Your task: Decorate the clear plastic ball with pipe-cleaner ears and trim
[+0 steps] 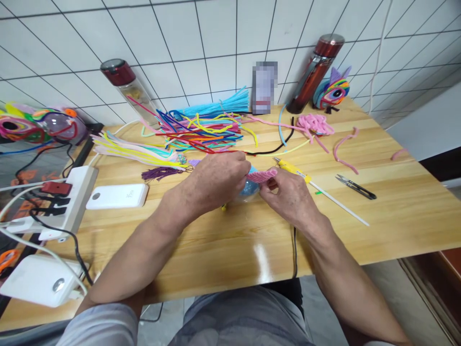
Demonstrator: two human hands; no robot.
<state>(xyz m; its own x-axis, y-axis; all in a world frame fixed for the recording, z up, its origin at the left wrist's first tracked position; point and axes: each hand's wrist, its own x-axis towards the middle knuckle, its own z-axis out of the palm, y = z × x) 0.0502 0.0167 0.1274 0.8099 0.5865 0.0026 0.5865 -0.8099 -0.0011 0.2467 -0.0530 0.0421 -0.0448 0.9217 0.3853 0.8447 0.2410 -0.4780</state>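
My left hand [225, 178] is closed, its fingers curled at the left end of a pink ribbed piece [261, 176] that looks made of pipe cleaners laid side by side. My right hand [290, 194] pinches the other end of that piece between thumb and fingers. Just beneath it is a clear rounded ball [248, 190] with blue showing in it, partly covered by my left hand. To the right lies a yellow glue gun [291, 169] with a long white glue stick [340, 204] in its back end. Thread snips [356, 186] lie farther right.
Bundles of coloured pipe cleaners [205, 132] spread along the back. A pink looped bundle [316, 125], a red thermos [315, 72] and a decorated ball [332, 91] stand behind right. A white power bank [117, 196] and a power strip [68, 202] with cables are left.
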